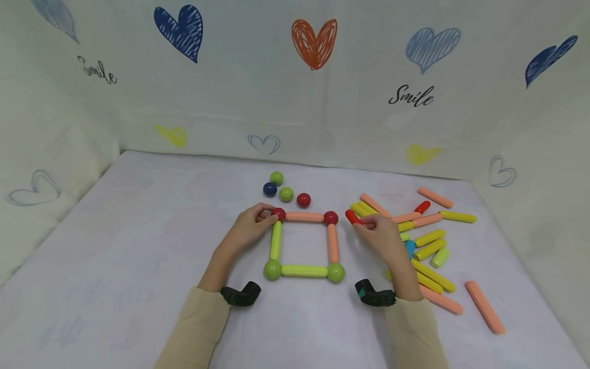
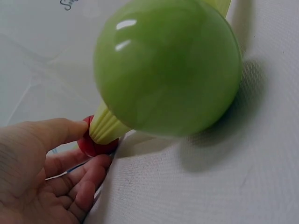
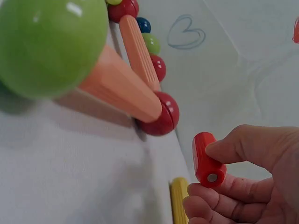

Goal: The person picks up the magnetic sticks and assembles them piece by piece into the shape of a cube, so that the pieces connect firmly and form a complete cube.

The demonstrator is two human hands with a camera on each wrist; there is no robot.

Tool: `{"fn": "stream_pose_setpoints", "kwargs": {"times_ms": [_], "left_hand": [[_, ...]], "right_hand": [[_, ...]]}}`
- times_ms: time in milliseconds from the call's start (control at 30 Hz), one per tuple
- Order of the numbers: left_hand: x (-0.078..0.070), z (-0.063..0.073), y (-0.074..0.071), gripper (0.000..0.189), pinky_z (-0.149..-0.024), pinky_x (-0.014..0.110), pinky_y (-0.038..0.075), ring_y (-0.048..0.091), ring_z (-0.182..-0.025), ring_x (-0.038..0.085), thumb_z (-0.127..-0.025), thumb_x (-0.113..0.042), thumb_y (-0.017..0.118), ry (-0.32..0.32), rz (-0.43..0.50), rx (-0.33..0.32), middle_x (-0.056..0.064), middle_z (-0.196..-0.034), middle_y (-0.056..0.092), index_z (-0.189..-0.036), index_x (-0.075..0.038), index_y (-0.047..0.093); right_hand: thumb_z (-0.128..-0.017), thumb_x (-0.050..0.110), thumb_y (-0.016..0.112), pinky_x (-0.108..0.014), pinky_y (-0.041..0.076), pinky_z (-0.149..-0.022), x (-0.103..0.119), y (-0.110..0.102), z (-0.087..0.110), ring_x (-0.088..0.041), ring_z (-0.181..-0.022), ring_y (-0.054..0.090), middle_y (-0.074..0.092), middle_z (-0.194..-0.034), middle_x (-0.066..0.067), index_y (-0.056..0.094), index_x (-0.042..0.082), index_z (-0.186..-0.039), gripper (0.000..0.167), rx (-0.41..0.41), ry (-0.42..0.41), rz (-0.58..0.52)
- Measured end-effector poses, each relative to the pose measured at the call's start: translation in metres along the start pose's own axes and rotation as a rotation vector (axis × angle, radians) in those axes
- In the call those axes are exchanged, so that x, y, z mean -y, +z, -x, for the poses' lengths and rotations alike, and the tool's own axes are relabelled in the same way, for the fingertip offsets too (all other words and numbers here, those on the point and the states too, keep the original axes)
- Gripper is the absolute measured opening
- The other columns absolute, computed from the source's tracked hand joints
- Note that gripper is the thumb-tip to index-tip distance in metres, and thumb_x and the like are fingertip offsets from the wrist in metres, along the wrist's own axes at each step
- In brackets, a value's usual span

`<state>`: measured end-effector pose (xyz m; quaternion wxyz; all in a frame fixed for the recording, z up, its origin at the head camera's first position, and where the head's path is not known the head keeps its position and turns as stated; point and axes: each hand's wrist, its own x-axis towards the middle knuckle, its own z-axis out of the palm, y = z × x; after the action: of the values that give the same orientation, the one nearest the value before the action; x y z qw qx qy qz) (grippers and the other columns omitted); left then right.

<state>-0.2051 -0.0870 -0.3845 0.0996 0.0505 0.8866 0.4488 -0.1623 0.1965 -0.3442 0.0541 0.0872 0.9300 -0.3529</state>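
Observation:
A square of rods and balls lies on the table: two red balls at its far corners, two green balls at the near ones. Salmon rods form its far and right sides, yellow-green rods its left and near sides. My left hand pinches the far-left red ball between thumb and fingers. Just right of the square, my right hand holds a short red rod between thumb and fingers; a silvery round disc shows in its end. The rod is apart from the far-right red ball.
Behind the square sit loose balls: a dark blue ball, green ones and a red ball. Scattered rods, among them a yellow rod and a salmon rod, lie around and beyond my right hand. A printed cloth hangs behind the table.

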Motion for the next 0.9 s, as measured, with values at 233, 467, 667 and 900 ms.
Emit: {"fn": "stream_pose_setpoints", "kwargs": {"times_ms": [233,467,667,900], "left_hand": [[0.001,0.001,-0.002,0.034,-0.076,0.031,0.044,0.054,-0.090,0.020,-0.093,-0.029,0.055,0.011,0.001,0.013,0.010,-0.103,0.060,-0.121,-0.011,0.056],[0.002,-0.001,-0.001,0.034,-0.075,0.029,0.043,0.054,-0.089,0.020,-0.092,-0.030,0.056,-0.004,-0.001,0.017,0.010,-0.102,0.060,-0.120,-0.010,0.057],[-0.002,0.000,-0.002,0.034,-0.074,0.028,0.044,0.054,-0.089,0.021,-0.092,-0.032,0.057,-0.009,0.002,0.014,0.010,-0.100,0.060,-0.119,-0.011,0.057],[0.003,-0.004,-0.001,0.036,-0.080,0.031,0.045,0.054,-0.094,0.022,-0.092,-0.033,0.056,-0.040,0.006,0.046,0.009,-0.106,0.061,-0.122,-0.013,0.055]], "right_hand": [[-0.089,0.023,0.061,-0.022,0.044,-0.060,0.025,0.019,0.009,-0.017,-0.069,0.053,0.058,-0.088,-0.012,0.058,0.001,-0.113,0.033,0.004,-0.062,-0.048],[-0.089,0.016,0.063,-0.024,0.044,-0.065,0.042,0.038,0.017,-0.018,-0.077,0.050,0.059,-0.091,-0.008,0.057,0.005,-0.115,0.029,0.069,-0.167,-0.038],[-0.087,0.011,0.064,-0.026,0.044,-0.065,0.055,0.050,0.025,-0.018,-0.075,0.049,0.054,-0.085,-0.006,0.057,0.008,-0.111,0.026,0.113,-0.255,-0.022],[-0.087,0.013,0.065,-0.024,0.044,-0.064,0.063,0.070,0.027,-0.017,-0.074,0.049,0.054,-0.081,-0.004,0.060,0.007,-0.110,0.025,0.081,-0.285,-0.058]]}}
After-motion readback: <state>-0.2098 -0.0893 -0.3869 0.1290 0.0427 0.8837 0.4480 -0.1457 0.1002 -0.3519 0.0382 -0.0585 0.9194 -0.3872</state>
